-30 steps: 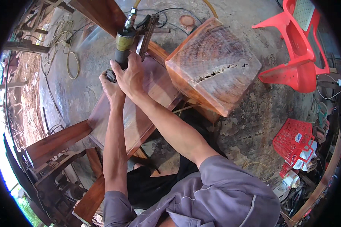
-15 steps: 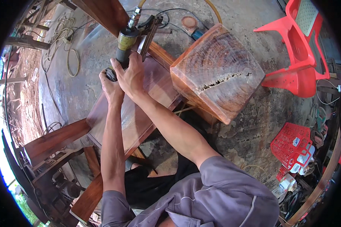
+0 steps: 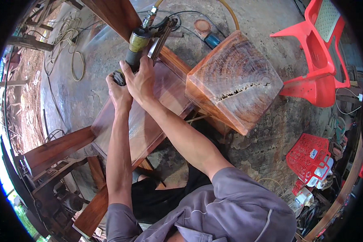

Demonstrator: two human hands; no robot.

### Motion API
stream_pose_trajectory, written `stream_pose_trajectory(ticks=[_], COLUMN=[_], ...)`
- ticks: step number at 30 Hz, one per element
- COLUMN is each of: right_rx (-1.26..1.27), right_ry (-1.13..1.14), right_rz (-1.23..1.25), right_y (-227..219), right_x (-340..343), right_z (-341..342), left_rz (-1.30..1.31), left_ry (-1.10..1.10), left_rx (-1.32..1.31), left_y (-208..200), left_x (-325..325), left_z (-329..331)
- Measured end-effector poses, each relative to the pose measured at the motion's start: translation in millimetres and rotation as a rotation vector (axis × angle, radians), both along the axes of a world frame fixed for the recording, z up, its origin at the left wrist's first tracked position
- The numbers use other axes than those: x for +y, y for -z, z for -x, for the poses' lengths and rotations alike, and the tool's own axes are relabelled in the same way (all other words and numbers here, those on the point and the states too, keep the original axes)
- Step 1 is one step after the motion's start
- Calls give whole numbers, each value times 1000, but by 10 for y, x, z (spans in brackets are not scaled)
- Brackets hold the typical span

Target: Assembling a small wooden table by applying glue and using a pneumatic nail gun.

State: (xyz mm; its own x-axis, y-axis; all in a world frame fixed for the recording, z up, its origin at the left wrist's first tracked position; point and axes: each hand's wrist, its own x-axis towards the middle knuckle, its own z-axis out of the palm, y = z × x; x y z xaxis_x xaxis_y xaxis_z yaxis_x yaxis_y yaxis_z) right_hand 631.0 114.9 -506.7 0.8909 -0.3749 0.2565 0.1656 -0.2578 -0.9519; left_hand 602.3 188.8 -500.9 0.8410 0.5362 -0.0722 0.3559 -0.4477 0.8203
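A power tool [image 3: 138, 41], held in two-handed grip.
It is in upper left-centre of the frame, over a wooden panel [image 3: 165, 90]; right hand [image 3: 142, 82] clamps its dark body, left hand [image 3: 119, 90] its lower end.

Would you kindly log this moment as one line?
left hand: holds power tool; right hand: grips same tool; nearby: wooden panel, wood block

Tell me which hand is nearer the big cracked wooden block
Right: the right hand is left of the wooden block, apart from it; the left hand is farther left.
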Motion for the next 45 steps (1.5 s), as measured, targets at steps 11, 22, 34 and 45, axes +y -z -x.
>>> stream_pose_trajectory(ticks=[11,22,34,45], right_rx=[35,13,11,95], right_ry=[46,39,46,-16], right_rz=[-21,-43,-30,-41], right_y=[20,83,86,-146], right_x=[51,51,63,-49], right_z=[-41,-54,-50,43], left_rz=[-37,-63,-50,-62], left_ry=[-10,-22,-16,31], left_rx=[10,40,29,-38], left_y=[-89,-152,-122,-27], left_x=[-50,-95,-74,10], left_z=[-35,-36,-44,13])
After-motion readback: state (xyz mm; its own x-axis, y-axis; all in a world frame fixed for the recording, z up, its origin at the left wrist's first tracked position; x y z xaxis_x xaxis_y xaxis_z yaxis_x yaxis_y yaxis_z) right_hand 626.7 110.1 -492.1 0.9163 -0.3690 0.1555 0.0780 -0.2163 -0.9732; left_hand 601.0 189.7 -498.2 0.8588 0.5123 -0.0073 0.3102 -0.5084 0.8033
